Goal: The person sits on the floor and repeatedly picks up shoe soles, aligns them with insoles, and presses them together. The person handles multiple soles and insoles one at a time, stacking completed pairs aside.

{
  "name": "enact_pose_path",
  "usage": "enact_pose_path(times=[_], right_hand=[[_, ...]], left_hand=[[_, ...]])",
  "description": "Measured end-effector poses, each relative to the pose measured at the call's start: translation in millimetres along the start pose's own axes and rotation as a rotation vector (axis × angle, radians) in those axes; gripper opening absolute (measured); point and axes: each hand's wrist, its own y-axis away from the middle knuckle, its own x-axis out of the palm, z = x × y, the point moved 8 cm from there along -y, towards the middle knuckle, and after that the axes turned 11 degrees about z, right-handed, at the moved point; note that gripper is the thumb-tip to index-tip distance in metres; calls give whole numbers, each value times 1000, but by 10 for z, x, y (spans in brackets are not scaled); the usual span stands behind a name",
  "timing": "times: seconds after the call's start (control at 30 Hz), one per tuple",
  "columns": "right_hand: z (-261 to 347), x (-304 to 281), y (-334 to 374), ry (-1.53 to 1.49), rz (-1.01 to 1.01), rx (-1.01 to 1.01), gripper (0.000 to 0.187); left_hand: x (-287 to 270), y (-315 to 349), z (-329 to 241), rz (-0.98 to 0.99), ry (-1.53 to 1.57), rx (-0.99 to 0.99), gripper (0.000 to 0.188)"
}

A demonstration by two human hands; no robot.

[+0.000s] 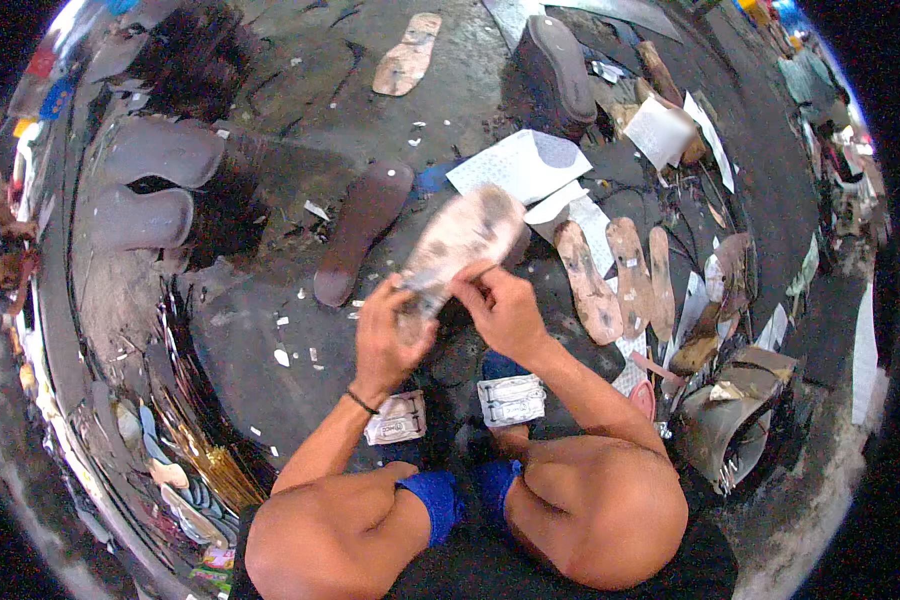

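Note:
A pale, stained insole (470,232) is lifted above the floor in front of me, its broad end pointing away to the right. My left hand (395,335) grips its narrow end, thumb on the near side. At the insole's right edge, my right hand (500,308) pinches with thumb and forefinger; anything small between those fingertips is hidden. Behind the insole lies a white dotted sheet (480,168) with a curved grey patch. A dark brown sole (365,235) rests on the floor left of my hands.
Several tan insoles (585,283) lie to the right, beside paper scraps. Another insole (408,55) is at the far side. Stacked grey soles (155,218) stand at left, and a dark sole stack (560,75) at far right. A bent grey container (735,420) sits near my right knee.

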Motion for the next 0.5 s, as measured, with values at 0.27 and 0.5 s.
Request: enact_pose_path(times=[0.27,0.5], right_hand=[[-695,-662,-63,-12,-264,230,16],[-1275,-601,-53,181,-177,283,24]], left_hand=[[-398,-170,317,-77,-56,-82,57],[347,93,19,164,-20,-10,62]])
